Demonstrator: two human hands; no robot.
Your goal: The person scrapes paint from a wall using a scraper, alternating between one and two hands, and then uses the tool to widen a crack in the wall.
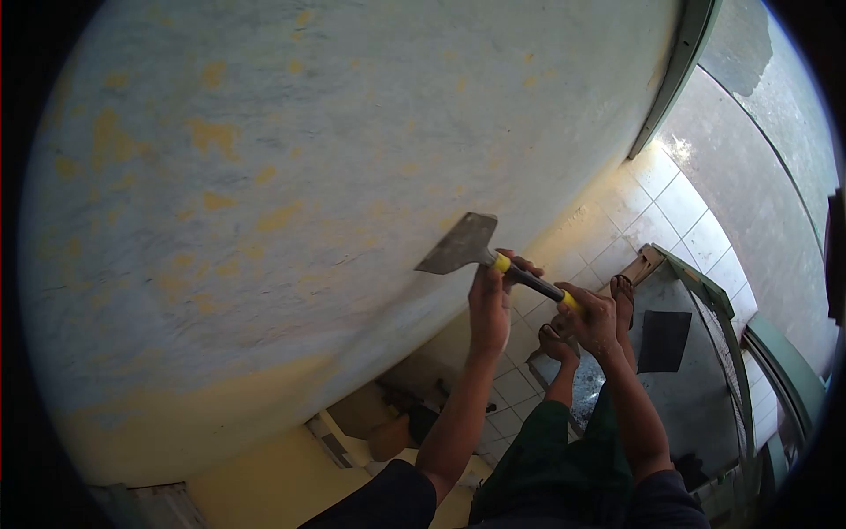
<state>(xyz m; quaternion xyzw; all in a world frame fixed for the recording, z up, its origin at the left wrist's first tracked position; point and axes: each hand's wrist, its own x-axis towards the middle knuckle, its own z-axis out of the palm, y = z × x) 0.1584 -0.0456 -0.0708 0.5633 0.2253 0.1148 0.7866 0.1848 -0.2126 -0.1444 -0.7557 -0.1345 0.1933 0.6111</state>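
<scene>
Both grips closed round a scraper: L hand at its neck, R hand on the handle end, blade up-left of them against the wall; prob. light, stiff, best held by the handle.

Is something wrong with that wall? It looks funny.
Yes, the wall looks worn: its pale coat is patchy, with yellow spots showing through. The scraper, held by the left hand and right hand, has its blade against it.

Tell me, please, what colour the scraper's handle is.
The handle is black with yellow ends; head view.
</scene>
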